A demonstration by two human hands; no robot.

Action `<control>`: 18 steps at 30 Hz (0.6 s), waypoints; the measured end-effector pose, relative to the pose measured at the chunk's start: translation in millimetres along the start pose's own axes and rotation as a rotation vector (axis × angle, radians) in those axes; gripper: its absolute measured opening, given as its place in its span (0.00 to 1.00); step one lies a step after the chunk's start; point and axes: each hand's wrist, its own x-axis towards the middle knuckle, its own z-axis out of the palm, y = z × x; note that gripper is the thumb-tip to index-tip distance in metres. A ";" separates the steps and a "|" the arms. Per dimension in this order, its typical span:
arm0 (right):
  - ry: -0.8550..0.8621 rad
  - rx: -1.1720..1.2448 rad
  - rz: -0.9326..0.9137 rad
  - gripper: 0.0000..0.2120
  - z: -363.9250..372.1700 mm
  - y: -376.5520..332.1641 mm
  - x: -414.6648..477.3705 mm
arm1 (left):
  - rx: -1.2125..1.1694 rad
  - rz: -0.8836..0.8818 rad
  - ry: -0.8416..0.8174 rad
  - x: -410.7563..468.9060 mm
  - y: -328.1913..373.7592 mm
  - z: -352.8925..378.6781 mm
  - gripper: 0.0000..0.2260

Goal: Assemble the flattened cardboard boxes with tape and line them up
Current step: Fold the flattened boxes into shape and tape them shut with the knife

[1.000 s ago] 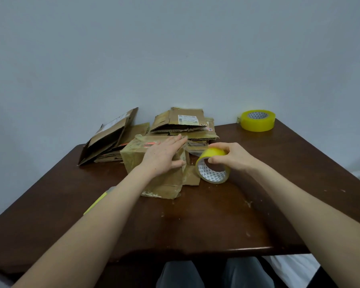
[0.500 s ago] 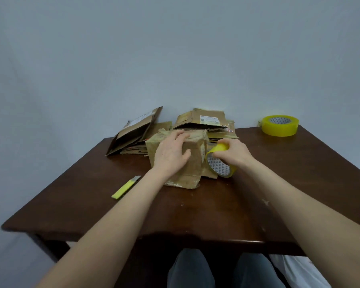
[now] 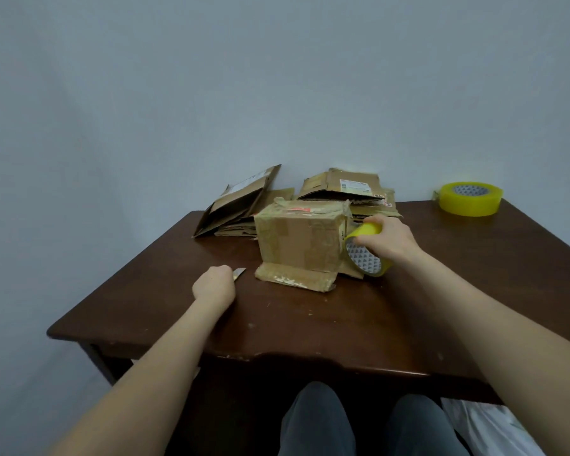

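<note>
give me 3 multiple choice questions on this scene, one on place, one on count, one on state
1. Where is the spare tape roll? A far right corner of the table B the person's lap C the floor
2. How many tape rolls show? A one B two C three
3. What does the right hand grip? A nothing B a marker C a tape roll
Key: 1 A, it lies by the wall at the right; 2 B, one held, one lying; 3 C, fingers curl over it beside the box.
</note>
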 end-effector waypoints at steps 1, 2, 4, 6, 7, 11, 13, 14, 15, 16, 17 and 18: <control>-0.003 0.005 0.005 0.28 -0.9 0.2 -0.3 | -0.004 -0.004 0.019 -0.2 -0.1 0.7 0.08; -0.006 0.009 0.008 0.28 -1.7 0.1 -1.0 | -0.020 -0.009 0.032 0.1 -0.2 0.9 0.07; -0.008 0.019 0.013 0.28 -2.2 0.7 -2.0 | -0.101 -0.031 0.050 1.8 -1.1 2.0 0.06; -0.006 0.026 0.016 0.28 -3.7 2.3 -2.8 | -0.255 -0.049 0.097 1.9 1.8 0.9 0.07; -0.008 0.033 0.016 0.28 -5.1 3.2 -3.5 | -0.340 -0.038 0.152 0.2 5.7 -2.7 0.09; -0.019 0.021 0.010 0.30 -9.6 6.6 -4.4 | -0.609 0.178 0.481 -18.1 44.6 -45.9 0.12; -0.022 -0.006 0.012 0.33 -13.2 9.4 -4.4 | -0.642 0.313 0.558 -26.1 75.2 -67.8 0.13; -0.026 -0.001 0.017 0.35 -15.2 11.9 -4.2 | -0.639 0.365 0.566 -29.1 92.3 -75.4 0.13; -0.032 0.025 0.026 0.35 -17.1 14.8 -4.1 | -0.627 0.406 0.556 -31.8 109.6 -81.0 0.13; -0.036 0.055 0.035 0.35 -18.7 17.5 -3.9 | -0.609 0.441 0.537 -33.4 126.7 -84.5 0.13; -0.033 0.077 0.042 0.33 -20.0 20.2 -3.5 | -0.592 0.471 0.514 -34.6 143.3 -87.0 0.13; -0.023 0.083 0.047 0.30 -21.0 22.7 -2.8 | -0.582 0.500 0.485 -34.5 158.7 -88.6 0.13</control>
